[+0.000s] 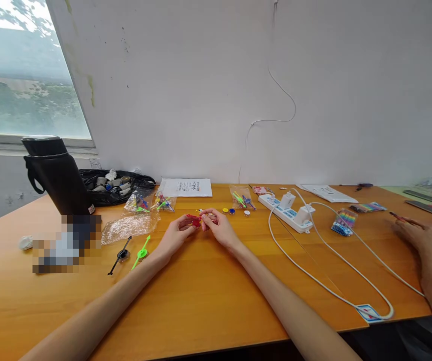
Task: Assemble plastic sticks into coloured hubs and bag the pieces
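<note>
My left hand (178,234) pinches a small red plastic piece (193,220) above the middle of the table. Close against it, my right hand (219,228) has its fingers closed on the same piece, and more red shows between them. The fingers cover much of the piece, so its full shape is hidden. Left of my hands, a black arrow spinner (123,254) and a bright green arrow spinner (141,252) lie on the table. Just beyond my right hand are a yellow disc (225,210), a blue disc (232,211) and a white disc (247,213).
Clear bags of coloured spinner parts (243,199) lie near the wall. A black flask (59,178) stands left, by a black plastic bag (140,181) of rubbish. To the right are a white power strip (285,214), trailing white cables (336,255) and another person's hand (421,235).
</note>
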`<state>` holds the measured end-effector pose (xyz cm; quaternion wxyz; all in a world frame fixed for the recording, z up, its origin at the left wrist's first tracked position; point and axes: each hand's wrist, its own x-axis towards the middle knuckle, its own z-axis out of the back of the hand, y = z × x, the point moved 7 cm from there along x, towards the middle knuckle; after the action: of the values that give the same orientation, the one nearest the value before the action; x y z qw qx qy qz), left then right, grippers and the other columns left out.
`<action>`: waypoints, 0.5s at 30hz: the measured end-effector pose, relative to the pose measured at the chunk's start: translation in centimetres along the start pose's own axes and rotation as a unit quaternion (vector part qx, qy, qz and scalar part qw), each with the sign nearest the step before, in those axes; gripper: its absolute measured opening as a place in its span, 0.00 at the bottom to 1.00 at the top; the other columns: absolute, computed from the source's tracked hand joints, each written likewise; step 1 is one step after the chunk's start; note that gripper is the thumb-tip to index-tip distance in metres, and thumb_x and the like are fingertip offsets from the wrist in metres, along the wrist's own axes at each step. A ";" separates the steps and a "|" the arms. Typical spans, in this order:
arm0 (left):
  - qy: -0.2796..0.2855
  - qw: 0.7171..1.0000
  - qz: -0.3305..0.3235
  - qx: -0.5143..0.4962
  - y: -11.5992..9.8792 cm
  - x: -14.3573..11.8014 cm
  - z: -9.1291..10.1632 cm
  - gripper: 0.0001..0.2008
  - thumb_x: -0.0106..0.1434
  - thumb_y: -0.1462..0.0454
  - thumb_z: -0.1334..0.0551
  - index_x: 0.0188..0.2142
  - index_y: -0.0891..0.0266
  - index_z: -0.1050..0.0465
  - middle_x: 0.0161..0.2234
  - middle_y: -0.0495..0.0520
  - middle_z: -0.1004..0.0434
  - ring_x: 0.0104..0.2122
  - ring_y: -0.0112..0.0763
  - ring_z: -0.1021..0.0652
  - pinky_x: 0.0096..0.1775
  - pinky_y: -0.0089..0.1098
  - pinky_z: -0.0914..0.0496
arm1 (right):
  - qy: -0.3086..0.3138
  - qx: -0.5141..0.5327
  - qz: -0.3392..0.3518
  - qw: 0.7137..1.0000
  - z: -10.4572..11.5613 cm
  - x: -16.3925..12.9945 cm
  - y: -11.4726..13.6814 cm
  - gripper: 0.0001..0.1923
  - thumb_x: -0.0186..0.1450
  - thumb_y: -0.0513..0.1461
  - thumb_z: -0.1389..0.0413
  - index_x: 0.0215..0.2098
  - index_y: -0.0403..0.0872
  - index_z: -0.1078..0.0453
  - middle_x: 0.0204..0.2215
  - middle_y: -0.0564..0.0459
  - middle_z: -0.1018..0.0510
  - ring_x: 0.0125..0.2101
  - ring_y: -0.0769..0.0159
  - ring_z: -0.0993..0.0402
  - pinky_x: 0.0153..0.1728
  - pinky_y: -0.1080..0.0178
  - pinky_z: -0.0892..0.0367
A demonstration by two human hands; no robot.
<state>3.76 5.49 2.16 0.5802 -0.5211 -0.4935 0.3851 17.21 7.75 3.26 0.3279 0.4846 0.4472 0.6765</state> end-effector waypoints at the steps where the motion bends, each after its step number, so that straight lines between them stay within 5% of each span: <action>1: 0.002 1.000 -0.004 -0.003 -0.1 0.0 -0.1 0.18 0.56 0.58 0.33 0.44 0.64 0.25 0.49 0.61 0.21 0.50 0.44 0.23 0.55 0.42 0.32 | 0.010 0.001 -0.001 1.000 -0.3 -0.1 0.0 0.16 0.67 0.51 0.46 0.42 0.47 0.33 0.21 0.59 0.28 0.26 0.69 0.31 0.36 0.64 0.35; 15: -0.018 0.999 -0.043 -0.009 -1.3 0.0 0.3 0.17 0.57 0.59 0.33 0.45 0.63 0.24 0.47 0.59 0.19 0.47 0.41 0.21 0.54 0.41 0.32 | 0.018 0.043 -0.015 0.999 -0.3 -0.2 0.2 0.17 0.61 0.50 0.38 0.38 0.47 0.31 0.30 0.53 0.21 0.36 0.65 0.24 0.45 0.61 0.32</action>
<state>3.38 5.40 3.41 0.5823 -0.4974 -0.5299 0.3645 16.96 7.36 3.34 0.3093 0.4792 0.4886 0.6603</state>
